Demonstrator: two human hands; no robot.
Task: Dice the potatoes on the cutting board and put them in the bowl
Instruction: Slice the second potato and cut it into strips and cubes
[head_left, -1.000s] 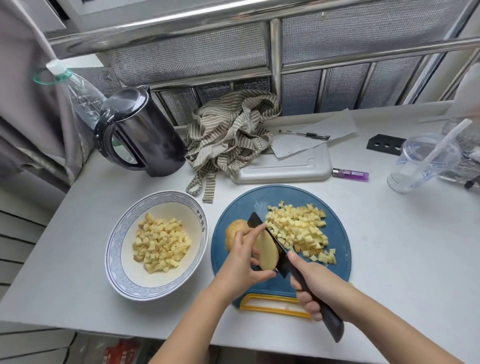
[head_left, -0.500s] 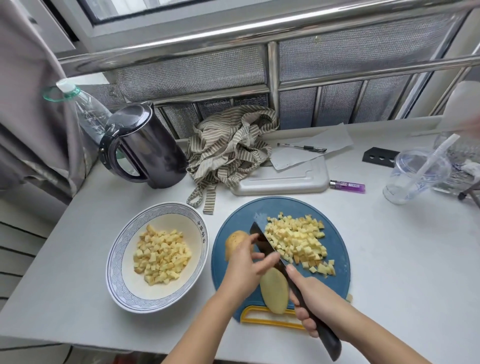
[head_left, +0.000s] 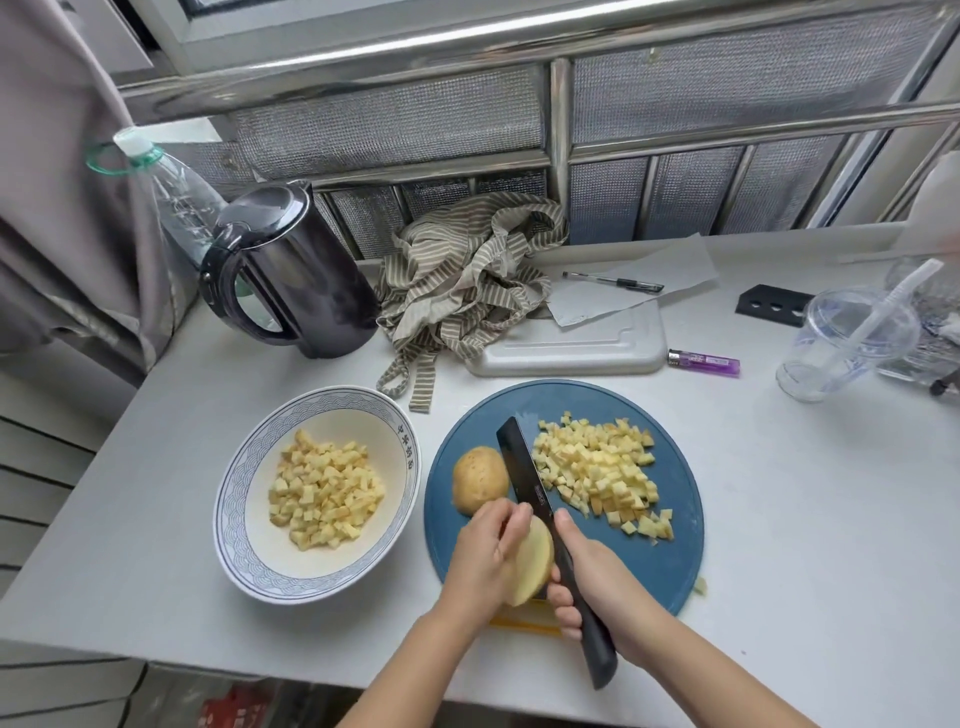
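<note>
Left hand (head_left: 480, 564) gripping a potato half (head_left: 532, 566) at the blue cutting board's (head_left: 670, 561) near edge, right hand (head_left: 597, 584) wrapped round the black knife (head_left: 545, 525), blade apparently touching the half, diced potato (head_left: 597, 475) piled beside, more in the bowl (head_left: 244, 525)

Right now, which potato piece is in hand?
The potato piece at the board's near edge, pale cut face showing, held by the left hand beside the knife. The other half lies skin-up farther back.

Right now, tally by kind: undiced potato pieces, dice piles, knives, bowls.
Undiced potato pieces: 2, loose piece on blue board, held piece in left hand
Dice piles: 2, bowl pile, board pile
Knives: 1, knife in right hand
Bowls: 1, bowl
Total: 6
</note>
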